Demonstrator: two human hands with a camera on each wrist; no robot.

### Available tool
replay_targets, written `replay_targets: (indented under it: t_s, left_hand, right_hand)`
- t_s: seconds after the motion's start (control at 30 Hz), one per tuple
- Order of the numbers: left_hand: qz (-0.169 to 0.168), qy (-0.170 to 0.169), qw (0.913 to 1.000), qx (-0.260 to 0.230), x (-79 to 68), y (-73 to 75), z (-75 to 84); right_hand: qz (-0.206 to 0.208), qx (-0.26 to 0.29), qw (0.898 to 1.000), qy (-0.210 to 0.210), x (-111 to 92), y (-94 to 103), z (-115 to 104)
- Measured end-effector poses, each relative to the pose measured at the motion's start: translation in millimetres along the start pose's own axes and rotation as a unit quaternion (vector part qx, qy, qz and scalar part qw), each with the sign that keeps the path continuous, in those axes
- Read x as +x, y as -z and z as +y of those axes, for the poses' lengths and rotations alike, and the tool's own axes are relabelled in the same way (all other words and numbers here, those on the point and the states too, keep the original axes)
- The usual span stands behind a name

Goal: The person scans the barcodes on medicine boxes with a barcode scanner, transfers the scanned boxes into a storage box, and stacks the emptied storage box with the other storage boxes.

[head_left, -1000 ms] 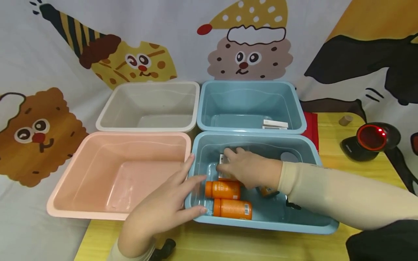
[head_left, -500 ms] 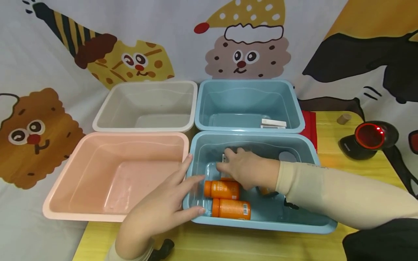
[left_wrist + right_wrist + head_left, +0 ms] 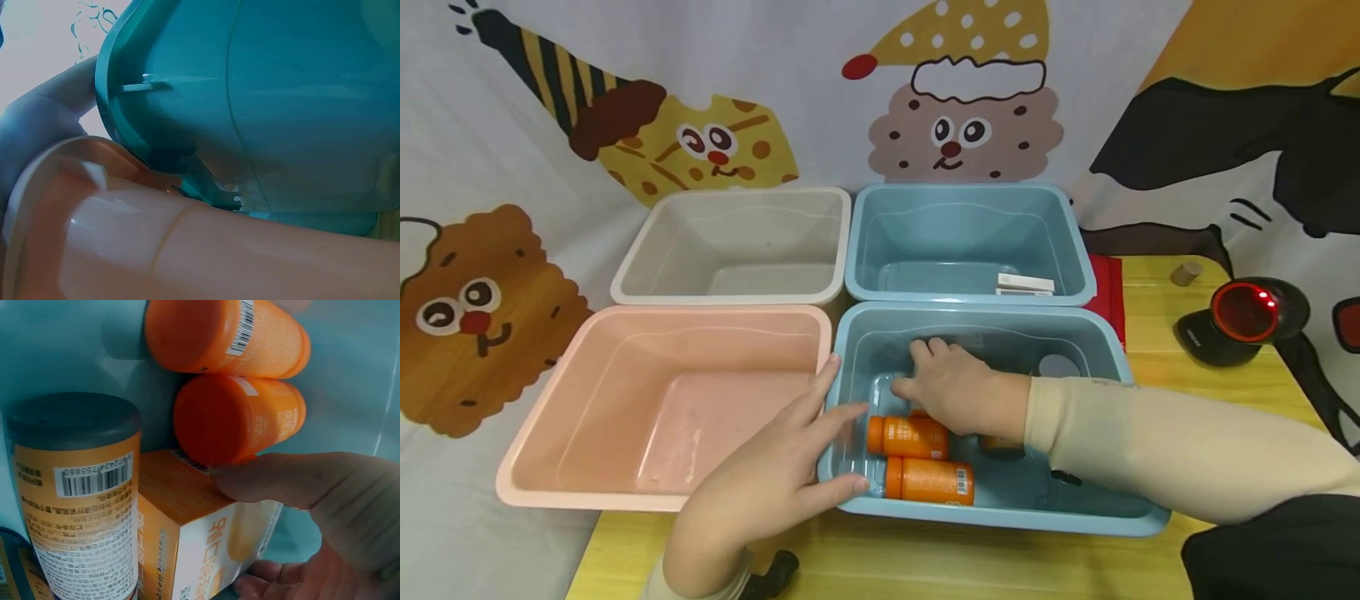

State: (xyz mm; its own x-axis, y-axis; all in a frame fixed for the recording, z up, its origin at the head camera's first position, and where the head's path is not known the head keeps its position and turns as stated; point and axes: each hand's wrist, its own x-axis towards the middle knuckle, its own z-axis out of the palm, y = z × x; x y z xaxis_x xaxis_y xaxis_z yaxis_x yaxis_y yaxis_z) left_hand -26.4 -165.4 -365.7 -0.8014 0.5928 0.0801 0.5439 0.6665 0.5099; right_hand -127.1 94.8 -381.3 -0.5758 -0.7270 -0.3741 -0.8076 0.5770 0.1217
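1. Two glossy orange bottles [image 3: 910, 437] lie on their sides at eight o'clock in the near blue plastic bin [image 3: 992, 310].
2. Right hand [image 3: 958, 385] now, fingers bent close round a crisp-edged, orange-and-white box [image 3: 206, 531], thumb on its edge, between nine and ten o'clock in that bin.
3. From the right wrist, a printed, dark-ended cylinder [image 3: 78, 506] stands at the box's nine o'clock.
4. Left hand [image 3: 767, 475]: fingers spread wide, gripping nothing, over the bin's smooth nine o'clock rim.
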Motion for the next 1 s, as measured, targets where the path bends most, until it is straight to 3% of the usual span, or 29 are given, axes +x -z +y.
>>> replay_targets:
  t_s: [0.17, 0.5, 0.63, 0.77, 0.9, 1.0]
  left_hand:
    - [0.004, -0.001, 1.0000, 0.001, 0.1, -0.4, 0.3]
    - [0.010, -0.006, 0.9999, 0.007, -0.7, -1.9, -0.9]
    - [0.009, -0.005, 0.9999, 0.006, -0.8, -1.3, -0.4]
    - [0.008, -0.001, 1.0000, 0.002, -0.8, -0.7, 0.9]
    - [0.011, -0.001, 0.9999, 0.002, 0.4, -0.4, 1.7]
    - [0.014, -0.007, 0.9999, 0.006, 1.3, -0.4, 2.0]
  right_hand:
    - [0.023, 0.025, 0.999, -0.018, 3, -5.8, -4]
    - [0.051, -0.033, 0.998, -0.036, 6, -12.4, -13]
    - [0.024, 0.031, 0.997, -0.059, 9, -7.5, -12]
    - [-0.027, 0.105, 0.986, -0.129, 7, 1.4, -7]
    - [-0.068, 0.100, 0.971, -0.205, 3, 8.0, 0]
    - [-0.084, 0.101, 0.969, -0.210, 1, 9.1, 1]
